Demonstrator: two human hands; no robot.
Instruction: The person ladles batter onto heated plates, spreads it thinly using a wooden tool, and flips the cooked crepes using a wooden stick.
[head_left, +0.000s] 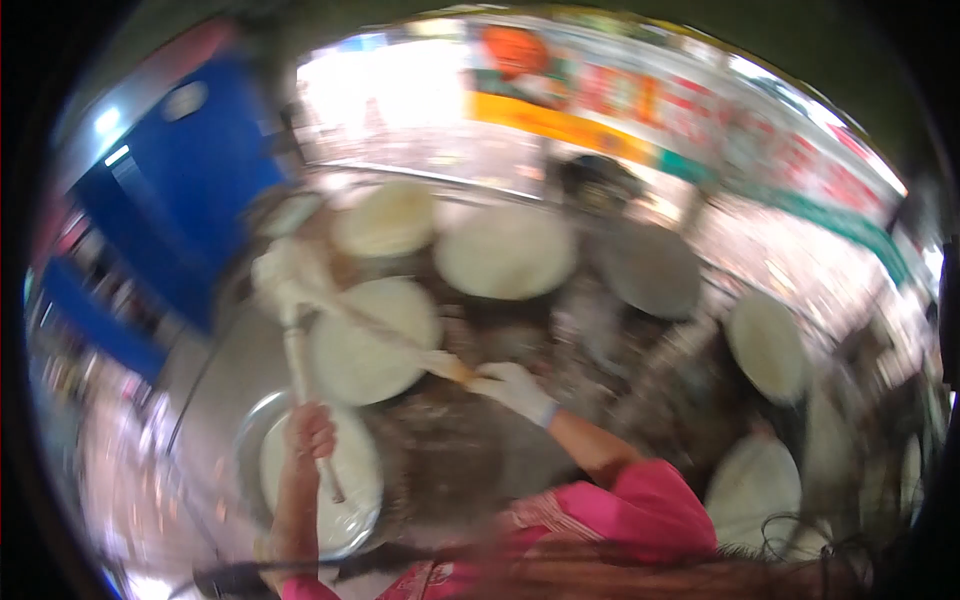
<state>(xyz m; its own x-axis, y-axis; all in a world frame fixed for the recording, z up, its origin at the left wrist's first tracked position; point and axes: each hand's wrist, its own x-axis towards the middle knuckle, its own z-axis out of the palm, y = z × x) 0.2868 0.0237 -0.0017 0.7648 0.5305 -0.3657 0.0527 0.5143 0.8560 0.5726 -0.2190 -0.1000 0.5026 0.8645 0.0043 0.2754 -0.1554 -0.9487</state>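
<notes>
Bare, my left hand (311, 430) is closed around a pale stick (296, 352), whose lower end is over a metal basin (251, 450) of whitish liquid or batter (352, 465). In my right hand (517, 390), which wears a white glove, is the brownish end of a long stick-like tool (382, 326) that slants up to the left. Both tools reach a pale, blurred bundle (289, 277) at the upper left; whether they join there I cannot tell. Beneath the right hand's tool lies a round, pale disc (379, 341), perhaps a flatbread or a lid.
More round, pale discs stand beyond and to the right, among them one at the back (506, 251) and one at the right (766, 346). A greyish disc (651, 268) and a dark pot (600, 180) are at the back. Blue panels (202, 150) rise at the left.
</notes>
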